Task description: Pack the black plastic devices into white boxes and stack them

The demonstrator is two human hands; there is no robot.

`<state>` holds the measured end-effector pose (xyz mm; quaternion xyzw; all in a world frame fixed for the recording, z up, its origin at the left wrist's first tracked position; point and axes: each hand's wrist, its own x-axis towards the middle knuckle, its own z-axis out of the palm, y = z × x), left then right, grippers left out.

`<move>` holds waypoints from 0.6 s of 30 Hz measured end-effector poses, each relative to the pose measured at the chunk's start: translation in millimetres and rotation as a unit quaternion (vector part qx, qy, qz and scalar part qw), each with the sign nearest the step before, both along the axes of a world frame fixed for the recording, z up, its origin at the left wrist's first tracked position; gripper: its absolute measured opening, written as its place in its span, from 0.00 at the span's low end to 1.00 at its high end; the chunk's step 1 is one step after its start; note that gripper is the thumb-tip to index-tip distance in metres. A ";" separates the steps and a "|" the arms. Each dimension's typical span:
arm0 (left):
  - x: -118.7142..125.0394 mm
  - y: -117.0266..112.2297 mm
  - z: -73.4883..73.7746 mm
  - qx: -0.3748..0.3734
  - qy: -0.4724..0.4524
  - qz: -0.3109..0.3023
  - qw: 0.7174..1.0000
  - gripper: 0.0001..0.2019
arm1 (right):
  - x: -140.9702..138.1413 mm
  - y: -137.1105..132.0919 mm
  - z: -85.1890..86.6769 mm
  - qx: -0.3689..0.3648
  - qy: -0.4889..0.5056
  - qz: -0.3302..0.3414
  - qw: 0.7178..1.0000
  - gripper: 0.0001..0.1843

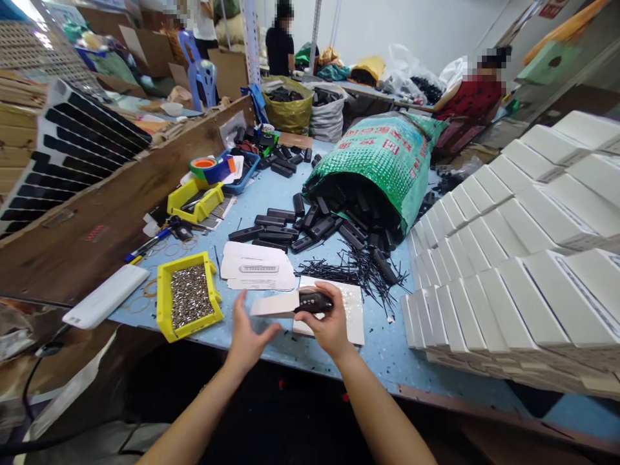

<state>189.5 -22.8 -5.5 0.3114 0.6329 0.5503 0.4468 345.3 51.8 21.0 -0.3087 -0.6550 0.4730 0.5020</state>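
My right hand (332, 323) grips a black oblong device (310, 301) with small buttons or holes on its side. A white box-like piece (275, 304) extends leftward from the device, and I cannot tell whether the two are joined. My left hand (249, 336) has its thumb and fingers spread, close to the white piece's left end. Beneath the right hand lies a white box (356, 310) on the blue table (232, 326). Printed leaflets (259, 266) are stacked just beyond my hands. Loose black pins (339, 268) lie in a heap behind the box.
A green woven sack (375, 161) spills black devices (278, 226) onto the table. On the left stands a yellow bin (162, 294) of small metal screws (188, 294); a white power bank-like block (106, 298) lies beside it. Stacked white boxes (484, 290) line the right. People sit or stand beyond.
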 end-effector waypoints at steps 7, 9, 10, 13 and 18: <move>-20.9 -2.1 -4.2 0.039 0.216 -0.109 0.970 0.34 | -13.3 152.7 -32.8 -0.034 -0.220 -0.021 0.975 0.03; -18.4 -0.4 -3.2 0.042 0.217 -0.122 0.968 0.34 | -11.6 179.5 -44.3 -0.040 -0.219 -0.036 0.974 0.07; -17.5 0.3 -3.3 0.040 0.215 -0.125 0.968 0.34 | -9.3 186.1 -49.9 -0.045 -0.218 -0.038 0.974 0.09; -16.7 2.9 -5.5 0.033 0.189 -0.126 0.973 0.34 | 1.9 189.1 -63.3 -0.069 -0.201 -0.059 0.975 0.09; -15.9 13.3 -10.1 0.028 0.224 -0.162 0.961 0.37 | 21.2 177.3 -56.6 -0.141 -0.130 -0.165 0.967 0.06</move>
